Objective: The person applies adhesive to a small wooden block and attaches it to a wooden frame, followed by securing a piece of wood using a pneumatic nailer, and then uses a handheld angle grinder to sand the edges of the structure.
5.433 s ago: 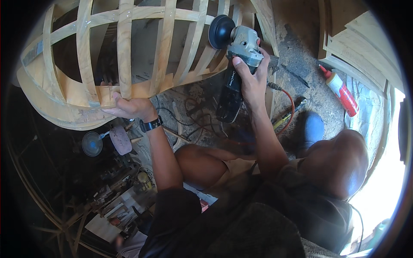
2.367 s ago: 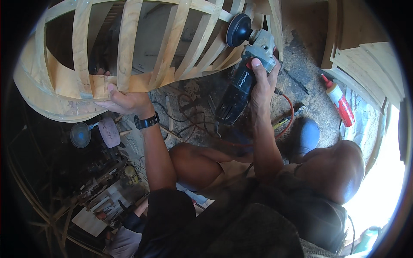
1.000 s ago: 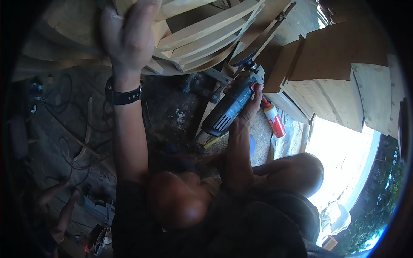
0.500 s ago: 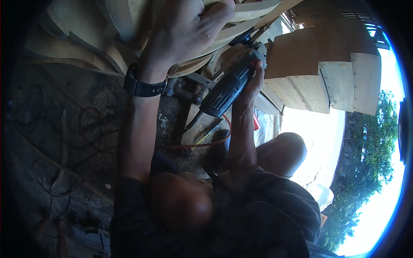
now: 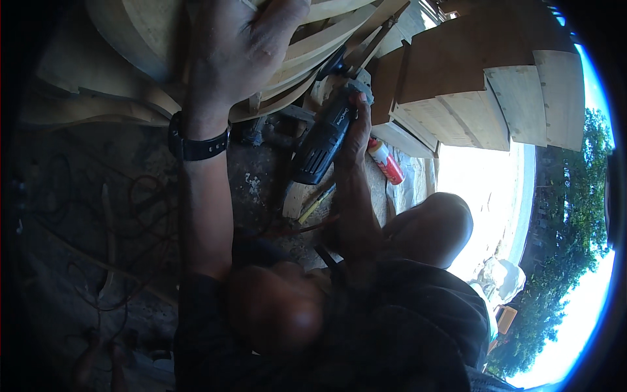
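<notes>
My right hand (image 5: 356,127) is wrapped round the dark body of an angle grinder (image 5: 320,147). The grinder tilts up and to the right, its dark disc (image 5: 335,63) close to the outer edge of a curved wooden frame of pale slats (image 5: 326,46). Whether the disc touches the wood I cannot tell. At the top, my left hand (image 5: 245,55), with a black watch on the wrist, is closed over the slats; its fingertips are cut off by the picture's edge.
Stepped wooden panels (image 5: 457,117) stand at the right. A red and white spray can (image 5: 386,162) lies near my right forearm, and a yellow-handled tool (image 5: 317,204) lies on the floor. Cords (image 5: 140,196) coil at the left. Bright daylight and trees (image 5: 568,215) are beyond.
My view has shifted, so both hands and the grinder appear farther left. The spray can has come into fuller view. Both hands keep their hold.
</notes>
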`<state>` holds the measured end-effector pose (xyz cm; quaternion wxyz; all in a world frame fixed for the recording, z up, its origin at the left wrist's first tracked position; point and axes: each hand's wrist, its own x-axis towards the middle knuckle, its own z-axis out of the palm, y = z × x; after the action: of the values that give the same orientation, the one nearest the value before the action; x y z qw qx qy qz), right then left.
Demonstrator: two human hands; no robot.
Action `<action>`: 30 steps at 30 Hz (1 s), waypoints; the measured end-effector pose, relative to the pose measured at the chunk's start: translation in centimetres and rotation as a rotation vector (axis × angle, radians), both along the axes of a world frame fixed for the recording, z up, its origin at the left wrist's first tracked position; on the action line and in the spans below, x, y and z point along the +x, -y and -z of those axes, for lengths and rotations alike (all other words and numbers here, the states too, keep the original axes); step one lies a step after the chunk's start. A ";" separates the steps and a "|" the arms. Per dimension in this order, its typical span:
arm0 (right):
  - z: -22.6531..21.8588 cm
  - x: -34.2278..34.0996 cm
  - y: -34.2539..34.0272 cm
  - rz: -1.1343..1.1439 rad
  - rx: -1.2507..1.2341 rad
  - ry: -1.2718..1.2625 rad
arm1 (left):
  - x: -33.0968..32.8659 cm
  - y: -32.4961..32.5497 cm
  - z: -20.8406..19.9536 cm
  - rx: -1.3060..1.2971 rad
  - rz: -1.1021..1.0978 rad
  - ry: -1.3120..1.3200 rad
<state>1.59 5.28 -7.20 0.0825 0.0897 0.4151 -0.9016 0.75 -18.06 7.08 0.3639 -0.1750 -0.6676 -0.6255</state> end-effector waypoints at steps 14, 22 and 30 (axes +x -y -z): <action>3.1 4.7 -0.7 -0.022 -0.218 -0.012 | 15.5 -6.9 13.0 0.264 0.169 0.676; 6.4 10.3 -1.9 -0.226 -0.240 0.085 | 20.5 -9.5 17.8 0.145 0.509 1.150; 6.7 11.2 -1.0 -0.209 -0.220 0.165 | 20.9 -9.0 18.2 0.316 0.573 1.157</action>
<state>12.82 6.30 -13.92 0.2190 0.1102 0.3126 -0.9177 21.63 -9.10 -11.11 -0.2125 0.0738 -0.5826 -0.7810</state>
